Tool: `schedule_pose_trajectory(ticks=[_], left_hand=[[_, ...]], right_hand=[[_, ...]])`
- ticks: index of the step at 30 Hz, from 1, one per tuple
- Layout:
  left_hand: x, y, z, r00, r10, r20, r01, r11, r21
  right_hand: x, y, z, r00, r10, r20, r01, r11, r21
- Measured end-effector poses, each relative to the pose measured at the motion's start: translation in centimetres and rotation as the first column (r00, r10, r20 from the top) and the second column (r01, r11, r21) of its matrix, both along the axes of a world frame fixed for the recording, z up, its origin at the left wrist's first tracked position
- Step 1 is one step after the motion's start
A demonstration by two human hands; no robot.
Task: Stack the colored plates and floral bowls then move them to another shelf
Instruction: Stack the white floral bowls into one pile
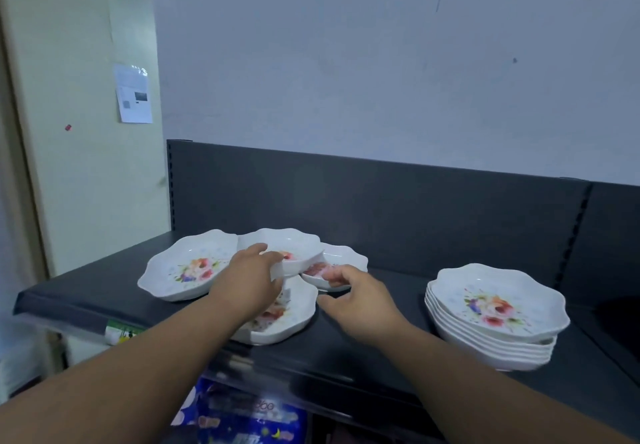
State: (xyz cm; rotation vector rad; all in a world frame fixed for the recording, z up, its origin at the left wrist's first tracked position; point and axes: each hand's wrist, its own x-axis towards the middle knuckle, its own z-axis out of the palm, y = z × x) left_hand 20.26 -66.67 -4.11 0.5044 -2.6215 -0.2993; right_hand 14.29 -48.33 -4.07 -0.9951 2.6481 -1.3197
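Observation:
Several white floral bowls lie on a dark shelf (346, 346). My left hand (251, 279) grips the near rim of a raised, tilted floral bowl (294, 246) above another bowl (287, 322) at the shelf's front. My right hand (356, 300) pinches the near rim of a smaller floral bowl (341, 260) resting on the shelf. One more bowl (187, 267) sits at the left. A stack of several floral bowls (495, 315) stands at the right.
The shelf's dark back panel (381, 201) rises behind the bowls, with a pale wall above. A lower shelf holds blue packaged goods (242, 419). A paper notice (133, 93) hangs on the cream wall at left.

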Motion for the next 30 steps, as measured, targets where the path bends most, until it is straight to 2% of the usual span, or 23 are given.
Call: schedule_pose_trajectory(ticks=[3, 7, 11, 18, 23, 25, 27, 30], left_hand=[[-1.3, -0.3, 0.1, 0.999, -0.047, -0.008, 0.046, 0.998, -0.036], [-2.6, -0.1, 0.5, 0.996, -0.024, -0.086, 0.031, 0.997, 0.077], [-3.1, 0.3, 0.2, 0.989, -0.022, -0.149, 0.035, 0.996, 0.086], [-3.3, 2.2, 0.7, 0.96, -0.104, -0.259, 0.134, 0.986, 0.102], [-3.3, 6.1, 2.2, 0.897, -0.219, -0.383, 0.26, 0.964, 0.057], [-3.4, 8.5, 2.8, 0.858, -0.285, -0.427, 0.328, 0.944, 0.03], [-3.6, 11.1, 3.2, 0.827, -0.352, -0.438, 0.394, 0.919, 0.006], [-4.1, 14.9, 3.4, 0.79, -0.434, -0.433, 0.481, 0.876, -0.002]], right_hand=[[-0.4, 0.5, -0.2, 0.999, -0.03, 0.01, 0.03, 1.0, -0.005], [-0.8, 1.7, -0.1, 0.998, -0.068, 0.017, 0.069, 0.997, -0.018], [-0.9, 2.6, 0.0, 0.996, -0.086, 0.015, 0.086, 0.995, -0.039], [-1.4, 4.4, 1.1, 0.994, -0.107, -0.009, 0.106, 0.993, -0.06], [-2.5, 7.1, 4.5, 0.972, -0.228, -0.052, 0.215, 0.958, -0.189], [-2.9, 9.0, 6.4, 0.961, -0.272, 0.038, 0.272, 0.922, -0.276], [-3.3, 11.2, 7.9, 0.946, -0.279, 0.164, 0.316, 0.903, -0.29], [-3.9, 14.5, 8.8, 0.927, -0.257, 0.274, 0.336, 0.892, -0.301]])
